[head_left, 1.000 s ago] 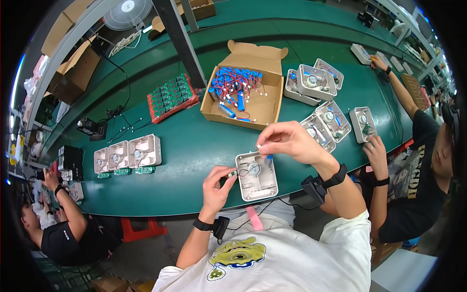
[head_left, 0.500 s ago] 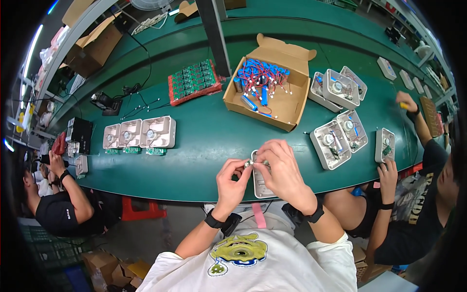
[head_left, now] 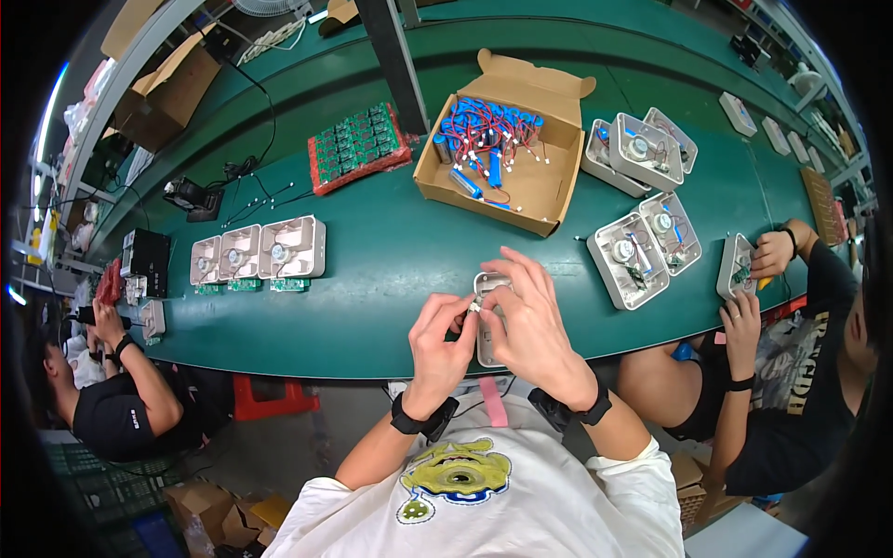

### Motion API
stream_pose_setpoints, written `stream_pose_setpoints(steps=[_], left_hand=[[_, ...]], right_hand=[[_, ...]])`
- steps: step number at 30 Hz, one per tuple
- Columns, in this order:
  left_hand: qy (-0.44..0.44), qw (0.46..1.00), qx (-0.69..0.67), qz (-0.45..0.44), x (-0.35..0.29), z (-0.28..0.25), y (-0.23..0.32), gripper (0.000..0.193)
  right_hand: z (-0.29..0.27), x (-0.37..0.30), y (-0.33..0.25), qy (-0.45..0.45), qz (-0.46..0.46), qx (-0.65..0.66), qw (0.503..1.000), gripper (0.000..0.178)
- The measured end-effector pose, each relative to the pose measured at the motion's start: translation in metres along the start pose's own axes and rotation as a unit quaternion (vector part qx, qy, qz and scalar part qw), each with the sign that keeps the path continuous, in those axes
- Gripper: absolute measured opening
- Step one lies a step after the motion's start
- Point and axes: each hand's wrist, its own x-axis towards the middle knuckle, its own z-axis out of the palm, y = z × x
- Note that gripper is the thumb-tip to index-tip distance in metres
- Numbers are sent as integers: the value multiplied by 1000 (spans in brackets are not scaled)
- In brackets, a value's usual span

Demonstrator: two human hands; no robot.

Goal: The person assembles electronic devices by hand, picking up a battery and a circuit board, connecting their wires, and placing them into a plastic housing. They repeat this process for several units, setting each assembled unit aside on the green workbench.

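A grey plastic housing (head_left: 486, 353) lies at the table's near edge, mostly covered by my hands. Over its left side, the thumb and forefinger of my left hand (head_left: 441, 342) pinch a small white plug connector (head_left: 475, 306). My right hand (head_left: 532, 325) reaches in from the other side, with thumb and forefinger bent together close to the connector. Whatever lies between those right fingertips is too small and hidden to name. The right hand's other fingers extend above the housing.
Left are housings with speakers (head_left: 293, 249) and green circuit boards (head_left: 290, 285). Behind stand stacked boards (head_left: 358, 147) and a cardboard box (head_left: 567, 172) of blue batteries (head_left: 486, 126). More housings (head_left: 625, 265) sit right. Co-workers work at both sides, one handling a housing (head_left: 738, 268).
My fingers have shifted slightly around the connector, staying over the housing. The right co-worker's raised hand has come down to their housing. The whole view has shifted slightly.
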Motion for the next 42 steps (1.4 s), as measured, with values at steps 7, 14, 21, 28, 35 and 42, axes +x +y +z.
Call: stream_pose_setpoints(steps=[7,14,21,28,35,42], left_hand=[[-12,1000,8,13,-1,-2,2,28],[-8,998,51,46,-1,-1,1,29],[6,998,60,19,-1,2,8,28],[-47,998,46,16,2,-7,10,28],[-102,991,21,-82,17,-18,18,25],[-146,978,-18,-147,15,-18,23,23]], right_hand=[[-4,0,-4,-18,2,-29,999,8],[-2,3,-2,-24,-12,-27,999,7],[13,-3,4,-2,12,28,1000,9],[2,-1,6,-9,4,19,1000,12],[-29,-13,39,75,14,-18,997,18],[-22,-79,-13,51,105,-39,992,39]])
